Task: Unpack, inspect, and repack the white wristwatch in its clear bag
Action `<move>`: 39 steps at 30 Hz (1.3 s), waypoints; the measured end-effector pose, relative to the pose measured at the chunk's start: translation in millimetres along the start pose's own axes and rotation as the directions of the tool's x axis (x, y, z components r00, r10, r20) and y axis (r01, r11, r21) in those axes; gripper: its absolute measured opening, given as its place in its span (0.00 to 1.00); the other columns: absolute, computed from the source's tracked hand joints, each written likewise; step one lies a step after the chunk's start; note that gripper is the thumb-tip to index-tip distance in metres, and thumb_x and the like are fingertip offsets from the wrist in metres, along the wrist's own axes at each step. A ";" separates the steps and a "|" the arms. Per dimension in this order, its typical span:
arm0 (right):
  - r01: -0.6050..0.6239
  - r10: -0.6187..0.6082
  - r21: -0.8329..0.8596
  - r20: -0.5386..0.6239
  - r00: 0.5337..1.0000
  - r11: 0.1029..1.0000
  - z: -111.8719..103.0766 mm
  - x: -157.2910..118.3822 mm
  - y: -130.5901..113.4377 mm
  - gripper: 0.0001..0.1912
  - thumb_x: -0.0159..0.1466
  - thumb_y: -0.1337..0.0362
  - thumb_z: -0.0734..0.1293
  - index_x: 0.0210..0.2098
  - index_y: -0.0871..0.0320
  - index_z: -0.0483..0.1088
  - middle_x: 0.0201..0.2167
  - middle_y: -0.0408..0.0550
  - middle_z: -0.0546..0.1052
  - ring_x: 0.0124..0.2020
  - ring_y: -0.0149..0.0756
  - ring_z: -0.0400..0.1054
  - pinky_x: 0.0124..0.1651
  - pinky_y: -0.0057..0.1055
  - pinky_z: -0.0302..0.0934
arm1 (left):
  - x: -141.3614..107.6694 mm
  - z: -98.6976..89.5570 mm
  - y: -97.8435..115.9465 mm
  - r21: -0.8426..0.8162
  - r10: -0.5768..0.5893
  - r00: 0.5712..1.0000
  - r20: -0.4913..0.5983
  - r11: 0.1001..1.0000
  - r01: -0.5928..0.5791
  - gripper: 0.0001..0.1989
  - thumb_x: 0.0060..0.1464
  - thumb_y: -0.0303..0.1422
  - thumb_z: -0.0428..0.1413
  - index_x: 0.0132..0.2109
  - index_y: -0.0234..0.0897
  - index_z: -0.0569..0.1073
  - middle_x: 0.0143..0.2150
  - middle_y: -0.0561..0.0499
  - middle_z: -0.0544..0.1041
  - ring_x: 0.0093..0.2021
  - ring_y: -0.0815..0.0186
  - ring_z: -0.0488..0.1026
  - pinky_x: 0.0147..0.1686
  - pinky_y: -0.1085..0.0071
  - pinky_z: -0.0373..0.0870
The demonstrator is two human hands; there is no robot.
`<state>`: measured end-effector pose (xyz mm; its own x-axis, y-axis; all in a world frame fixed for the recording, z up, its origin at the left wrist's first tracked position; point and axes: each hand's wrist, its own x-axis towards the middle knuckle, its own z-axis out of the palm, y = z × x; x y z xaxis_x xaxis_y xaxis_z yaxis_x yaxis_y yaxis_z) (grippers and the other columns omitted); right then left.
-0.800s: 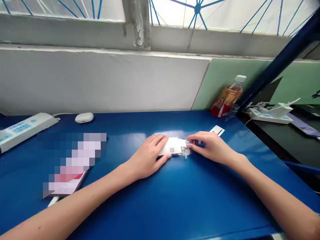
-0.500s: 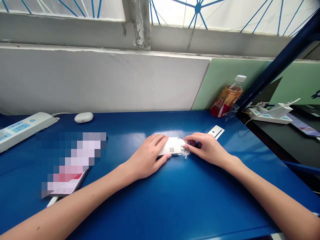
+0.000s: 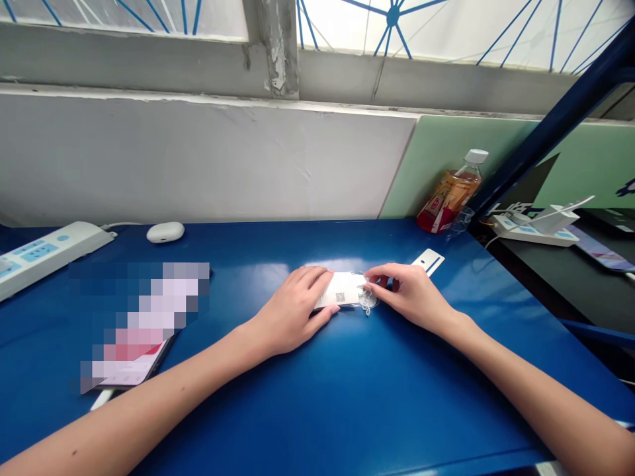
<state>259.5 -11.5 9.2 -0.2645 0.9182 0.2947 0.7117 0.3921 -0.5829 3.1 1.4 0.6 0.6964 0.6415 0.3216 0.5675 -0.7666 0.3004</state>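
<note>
A flat white card with a printed square code (image 3: 340, 297) lies on the blue desk in what looks like a clear plastic holder. My left hand (image 3: 297, 304) grips its left end, thumb along the near edge and fingers over the far side. At the right end of the holder is a small silvery chain (image 3: 368, 308), its tip resting towards me. My right hand (image 3: 404, 287) pinches thumb and forefinger at the top of this chain; the exact contact is partly hidden. Just beyond the right hand lies a white card with a dark blue stripe (image 3: 430, 262).
On the left are a phone (image 3: 131, 373) with a blurred screen, a white earbud case (image 3: 165, 232) and a power strip (image 3: 54, 254). A drink bottle (image 3: 451, 195) leans by a blue metal post (image 3: 540, 139) at the back right. Another power strip (image 3: 538, 230) lies past the post.
My right finger and thumb have shifted very slightly at the chain, showing a little more of it. My left hand holds its place.
</note>
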 end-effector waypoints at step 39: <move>0.063 -0.058 -0.095 0.059 0.997 0.993 -16.4 3.1 7.9 0.13 0.67 0.59 0.64 0.46 0.57 0.76 0.30 0.45 0.81 0.25 0.32 0.70 0.29 0.29 0.62 | 1.2 -1.4 2.2 0.022 0.004 0.999 0.040 1.000 -0.005 0.25 0.67 0.42 0.48 0.64 0.33 0.62 0.62 0.37 0.67 0.62 0.49 0.64 0.61 0.50 0.62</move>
<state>275.0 -6.4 17.9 -0.3429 0.8959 0.2826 0.7525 0.4420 -0.4882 4.6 0.5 2.9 0.7158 0.6367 0.2869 0.5735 -0.7703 0.2787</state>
